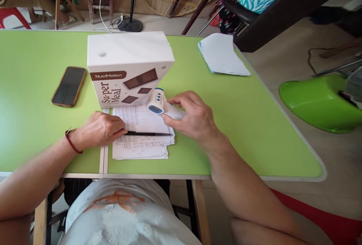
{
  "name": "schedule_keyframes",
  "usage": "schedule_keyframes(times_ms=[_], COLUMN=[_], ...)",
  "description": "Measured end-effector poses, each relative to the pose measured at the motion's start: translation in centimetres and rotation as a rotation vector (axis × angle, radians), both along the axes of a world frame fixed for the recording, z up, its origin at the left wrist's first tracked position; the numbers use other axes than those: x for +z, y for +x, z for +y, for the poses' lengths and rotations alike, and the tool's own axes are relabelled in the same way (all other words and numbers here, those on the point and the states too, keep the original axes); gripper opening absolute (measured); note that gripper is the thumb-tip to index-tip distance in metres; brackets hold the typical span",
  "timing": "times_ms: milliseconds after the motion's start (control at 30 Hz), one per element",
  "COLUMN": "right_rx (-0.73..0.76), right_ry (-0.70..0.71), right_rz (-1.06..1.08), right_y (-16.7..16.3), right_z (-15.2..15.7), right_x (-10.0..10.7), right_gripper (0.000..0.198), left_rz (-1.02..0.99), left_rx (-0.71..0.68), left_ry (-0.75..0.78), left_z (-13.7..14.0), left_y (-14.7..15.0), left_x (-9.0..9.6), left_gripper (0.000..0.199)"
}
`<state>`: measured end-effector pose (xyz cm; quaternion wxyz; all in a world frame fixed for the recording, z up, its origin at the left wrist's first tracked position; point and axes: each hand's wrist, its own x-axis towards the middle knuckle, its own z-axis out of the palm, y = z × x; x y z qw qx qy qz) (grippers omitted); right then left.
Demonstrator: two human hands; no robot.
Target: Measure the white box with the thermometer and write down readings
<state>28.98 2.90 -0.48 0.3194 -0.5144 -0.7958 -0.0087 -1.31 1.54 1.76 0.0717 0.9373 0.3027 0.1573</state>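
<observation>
My left hand (106, 128) pinches one end of a black pen (147, 133), which lies across handwritten sheets of paper (141, 152) on the table. My right hand (194, 115) grips a white and blue infrared thermometer (156, 101) between thumb and fingers; its blue-rimmed end points toward me, over the papers' upper right part. Just behind the papers stands a white NutriMotion box (130, 52), which hides part of them. Part of the thermometer's handle is covered by my right hand.
A phone (68, 86) lies left of the box on the green table (254, 139). Folded white paper (224, 54) rests near the table's far right corner. A green plastic stool (319, 101) stands on the floor to the right. Behind the table is a stand with a round base (130, 25).
</observation>
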Motion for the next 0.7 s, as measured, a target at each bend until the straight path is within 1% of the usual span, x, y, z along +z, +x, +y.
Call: schedule_keyframes(times_ms=[33,100,167,267,367,467,600,667,700], right_rx=[-0.044,-0.092,-0.108,-0.122,-0.137,-0.163,-0.183,-0.176,-0.172], right_ry=[-0.02,-0.108,-0.238,-0.419,-0.527,-0.574,-0.602,-0.592,-0.583], right_rz=[-0.031,-0.12,-0.202,-0.273,-0.311,-0.32,-0.283,-0.248,-0.226], right_y=[0.2,0.5,0.6,0.3,-0.4,-0.8,-0.8,-0.7,-0.5], right_z=[0.2,0.6,0.8,0.9,0.7,0.6,0.7,0.8,0.9], right_x=[-0.2,-0.3,-0.2,0.5,1.4,1.9,1.6,1.2,0.9], right_gripper=[0.033,0.052,0.058,0.048,0.041,0.042,0.045,0.044,0.042], left_rz=[0.002,0.0,-0.014,-0.027,-0.021,-0.02,-0.038,-0.083,-0.143], left_rx=[0.0,0.001,0.001,0.002,-0.005,-0.017,-0.041,-0.062,-0.064], left_ry=[0.005,0.004,-0.011,-0.031,-0.028,-0.01,0.025,0.072,0.109], left_z=[0.0,0.1,0.2,0.3,0.3,0.2,0.1,0.2,0.3], left_y=[0.0,-0.1,-0.1,-0.2,-0.2,-0.3,-0.2,-0.1,0.0], left_x=[0.0,-0.1,-0.2,-0.2,-0.2,-0.2,-0.2,-0.2,-0.2], left_gripper=[0.036,0.036,0.035,0.034,0.035,0.035,0.032,0.031,0.029])
